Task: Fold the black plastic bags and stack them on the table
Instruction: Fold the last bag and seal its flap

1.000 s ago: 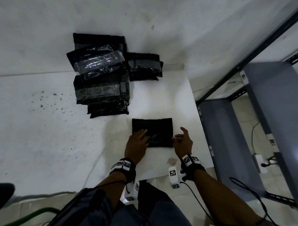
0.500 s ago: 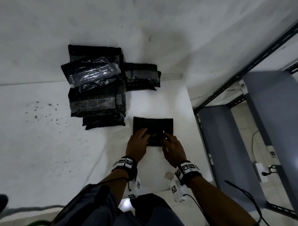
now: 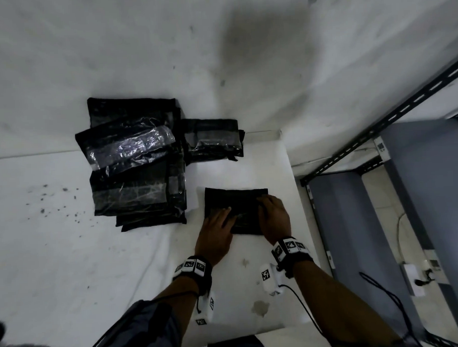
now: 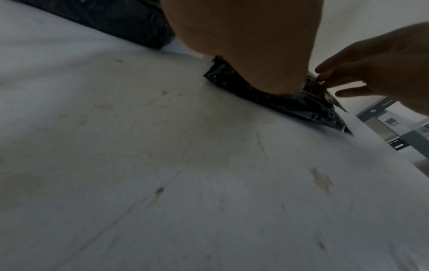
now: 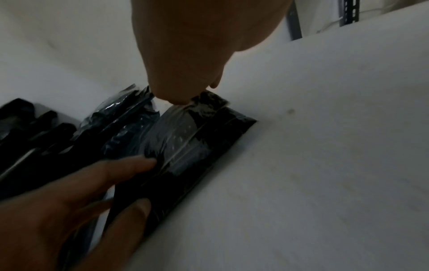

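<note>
White table (image 3: pixel 68 246) under my hands: a heap of folded bags (image 3: pixel 135 161) lies beyond-left of my fingers, while my left hand (image 3: pixel 216 233) presses flat and my right hand (image 3: pixel 274 218) pinches the bag (image 3: pixel 237 199), its fold seemingly unfinished.

A storeroom or warehouse corner — bare and utilitarian.
Grey slotted-angle steel shelving (image 3: pixel 377 119) stands beside a stained white table (image 3: pixel 69 259) set against a scuffed white wall (image 3: pixel 217 42) — piles of folded black plastic bags (image 3: pixel 135 161) on top.
</note>
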